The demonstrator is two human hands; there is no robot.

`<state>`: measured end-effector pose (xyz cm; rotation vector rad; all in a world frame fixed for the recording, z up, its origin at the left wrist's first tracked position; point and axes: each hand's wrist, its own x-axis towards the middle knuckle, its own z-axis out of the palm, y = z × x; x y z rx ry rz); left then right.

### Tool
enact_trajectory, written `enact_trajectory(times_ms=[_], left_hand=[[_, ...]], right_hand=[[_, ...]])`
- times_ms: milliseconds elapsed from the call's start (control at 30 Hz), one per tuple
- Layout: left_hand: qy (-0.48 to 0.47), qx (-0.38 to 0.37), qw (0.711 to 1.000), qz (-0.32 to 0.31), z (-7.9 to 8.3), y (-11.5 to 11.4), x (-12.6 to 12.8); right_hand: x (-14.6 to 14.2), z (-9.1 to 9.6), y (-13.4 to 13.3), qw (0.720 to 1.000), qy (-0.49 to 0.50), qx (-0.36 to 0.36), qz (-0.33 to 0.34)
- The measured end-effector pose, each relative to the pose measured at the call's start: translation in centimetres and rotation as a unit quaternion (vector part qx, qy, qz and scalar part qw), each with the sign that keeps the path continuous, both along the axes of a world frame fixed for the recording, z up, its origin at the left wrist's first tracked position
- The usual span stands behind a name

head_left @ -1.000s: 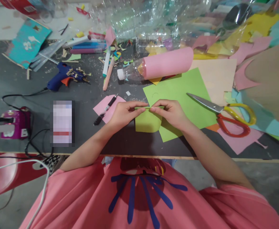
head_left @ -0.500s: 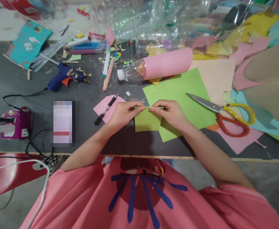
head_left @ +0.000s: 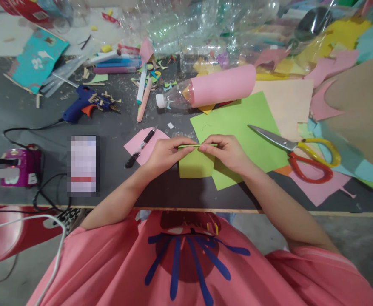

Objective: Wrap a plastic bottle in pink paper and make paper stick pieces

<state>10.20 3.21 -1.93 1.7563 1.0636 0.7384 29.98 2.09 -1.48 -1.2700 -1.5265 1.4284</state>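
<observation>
A small yellow-green sheet of paper [head_left: 196,165] hangs between my two hands, its narrow top edge seen almost edge-on, as if folded. My left hand [head_left: 163,154] pinches that edge on the left between thumb and fingers. At the right part of the same edge, my right hand [head_left: 226,151] pinches it too, the thumbs nearly meeting. Beneath my right hand lies a larger green sheet [head_left: 250,131]. Beside my left hand, a black pen [head_left: 140,146] rests on a pink piece of paper [head_left: 129,144].
Big scissors [head_left: 312,158] with yellow and red handles lie at right. Above my hands lies a bottle wrapped in pink paper [head_left: 223,86]. A blue glue gun [head_left: 79,103], a phone [head_left: 83,163] and a purple box with cords [head_left: 20,165] are at left. Plastic bottles [head_left: 205,25] crowd the back.
Both hands keep their pinch on the green paper. My left fingers have stretched slightly to the right along its top edge; everything else stays in place apart from a slight camera shift.
</observation>
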Motion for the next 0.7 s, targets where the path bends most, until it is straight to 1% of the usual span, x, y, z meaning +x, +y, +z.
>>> enact_trajectory(times_ms=[267,433,700], left_hand=[[0.0,-0.019,1.0,0.004,0.14,0.06,0.01],[0.001,-0.025,1.0,0.008,0.05,0.03,-0.04],[-0.022,-0.022,1.0,0.001,0.02,0.16,-0.06]], right_hand=[[-0.11,0.3,0.07,1.0,0.015,-0.021,0.008],[-0.07,0.25,0.08,1.0,0.018,-0.024,-0.006],[0.08,0.15,0.12,1.0,0.014,-0.021,-0.001]])
